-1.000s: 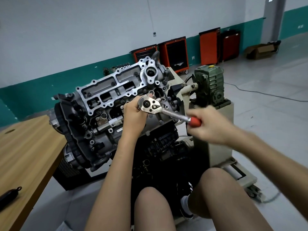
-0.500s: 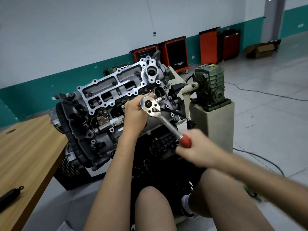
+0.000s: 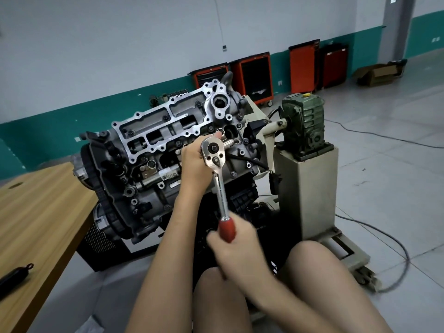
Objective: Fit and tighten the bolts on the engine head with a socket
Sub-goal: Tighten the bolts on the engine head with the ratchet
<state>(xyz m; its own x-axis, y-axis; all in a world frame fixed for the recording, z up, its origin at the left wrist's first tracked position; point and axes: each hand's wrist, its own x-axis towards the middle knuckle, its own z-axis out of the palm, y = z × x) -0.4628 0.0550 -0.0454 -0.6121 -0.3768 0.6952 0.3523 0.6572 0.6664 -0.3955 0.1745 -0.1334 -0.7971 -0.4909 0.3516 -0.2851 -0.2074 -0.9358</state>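
Engine head (image 3: 163, 131): centre of frame, tilted on its stand, open face toward upper left. Cast metal, rigid and heavy; I'd expect it to stay put under wrench load.
Ratchet (image 3: 213, 152): chrome head at frame centre, shank running down to a red grip at lower centre. Stiff steel, and the polished shank looks slippery – take it by the red grip.
Socket (image 3: 229, 142): short chrome barrel just right of the ratchet head, pointing into the engine head. The bolt itself is hidden.
Left hand (image 3: 194, 162): fingers wrapped round the ratchet head from the left, thumb tip just above it (steadying the drive end, I'd say).
Right hand (image 3: 236, 248): fingers clamped round the red grip, slightly blurred.
Handling: pull at the far end of the grip for leverage and press at the head so the socket sits square – alloy threads likely strip if cocked or overtightened.
Desk (image 3: 36, 212): left edge of frame, a black cylinder (image 3: 14, 275) on it at lower left.
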